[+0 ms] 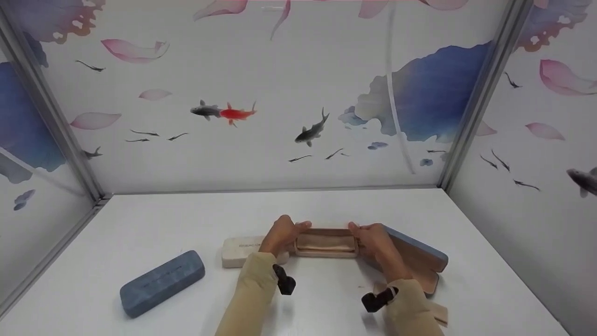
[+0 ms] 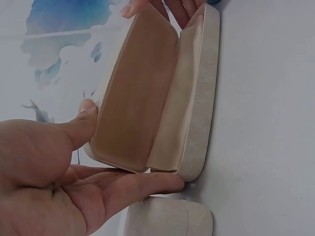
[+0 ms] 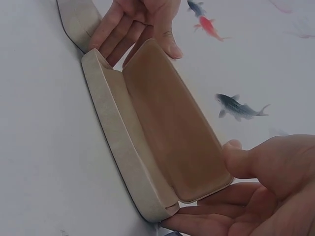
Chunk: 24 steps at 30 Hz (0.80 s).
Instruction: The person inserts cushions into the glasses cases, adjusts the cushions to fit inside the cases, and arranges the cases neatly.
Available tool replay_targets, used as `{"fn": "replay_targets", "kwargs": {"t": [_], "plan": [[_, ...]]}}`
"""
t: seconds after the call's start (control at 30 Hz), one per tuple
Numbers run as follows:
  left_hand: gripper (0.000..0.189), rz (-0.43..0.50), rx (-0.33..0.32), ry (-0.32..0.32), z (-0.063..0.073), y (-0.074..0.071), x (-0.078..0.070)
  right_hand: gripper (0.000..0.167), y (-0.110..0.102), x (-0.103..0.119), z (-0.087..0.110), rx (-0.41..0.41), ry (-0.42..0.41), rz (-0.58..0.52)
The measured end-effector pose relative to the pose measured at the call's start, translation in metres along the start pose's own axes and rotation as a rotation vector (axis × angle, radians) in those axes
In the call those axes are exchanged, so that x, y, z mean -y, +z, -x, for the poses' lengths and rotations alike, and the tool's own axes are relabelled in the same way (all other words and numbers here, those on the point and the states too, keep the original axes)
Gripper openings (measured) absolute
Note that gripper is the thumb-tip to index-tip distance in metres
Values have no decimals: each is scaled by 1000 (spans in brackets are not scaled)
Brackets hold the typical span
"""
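A cream glasses case (image 1: 326, 254) stands with its lid raised on the white table, its brown-lined lid (image 2: 140, 88) tilted back. Beige fabric (image 1: 325, 242) lines or lies in its base; I cannot tell which. My left hand (image 1: 283, 235) holds the left end, thumb on the lid's edge and fingers against the base's end. At the opposite end, my right hand (image 1: 378, 242) grips the case the same way, with the thumb on the lid rim in the right wrist view. Part of each end is hidden behind the fingers.
Left of the hands lies a closed blue glasses case (image 1: 162, 283). A closed cream case (image 1: 235, 252) with lettering sits beside my left hand. Behind my right forearm is an opened blue case (image 1: 419, 254) with brown lining. A flat beige piece (image 1: 439, 313) pokes out by the right sleeve.
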<state>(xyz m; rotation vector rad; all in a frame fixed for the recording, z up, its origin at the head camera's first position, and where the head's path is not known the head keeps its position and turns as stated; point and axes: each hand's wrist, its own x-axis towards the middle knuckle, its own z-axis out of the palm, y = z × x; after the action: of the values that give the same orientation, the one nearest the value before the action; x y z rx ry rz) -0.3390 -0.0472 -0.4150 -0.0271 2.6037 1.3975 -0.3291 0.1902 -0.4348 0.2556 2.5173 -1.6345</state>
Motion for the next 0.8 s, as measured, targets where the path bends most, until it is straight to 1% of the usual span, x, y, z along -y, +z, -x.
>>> {"fn": "replay_targets", "kwargs": {"t": [0.1, 0.23, 0.33, 0.4, 0.43, 0.53, 0.63, 0.67, 0.73, 0.8], "plan": [[37, 3, 0, 4, 0, 0, 2, 66, -1, -2, -1, 23, 9, -1], [35, 16, 2, 16, -1, 0, 4, 67, -3, -3, -1, 29, 22, 14], [35, 29, 1, 11, 0, 1, 5, 60, -4, -4, -2, 18, 28, 24], [39, 30, 2, 2, 1, 1, 5, 58, -4, -4, -1, 13, 19, 21], [42, 27, -1, 1, 1, 1, 5, 54, -4, -4, -1, 13, 17, 19], [44, 7, 0, 21, 3, 1, 5, 52, -4, -3, 1, 21, -10, 4], [45, -3, 5, 48, 3, 0, 6, 41, -4, 0, 2, 15, -24, 7], [45, -2, 10, 52, 3, 0, 6, 41, -4, 1, 3, 8, -33, 11], [45, 3, 11, 43, 2, 0, 6, 32, -4, 1, 2, 0, -38, 21], [44, 3, 15, 32, 2, 0, 6, 27, -4, 0, 2, 3, -44, 23]]}}
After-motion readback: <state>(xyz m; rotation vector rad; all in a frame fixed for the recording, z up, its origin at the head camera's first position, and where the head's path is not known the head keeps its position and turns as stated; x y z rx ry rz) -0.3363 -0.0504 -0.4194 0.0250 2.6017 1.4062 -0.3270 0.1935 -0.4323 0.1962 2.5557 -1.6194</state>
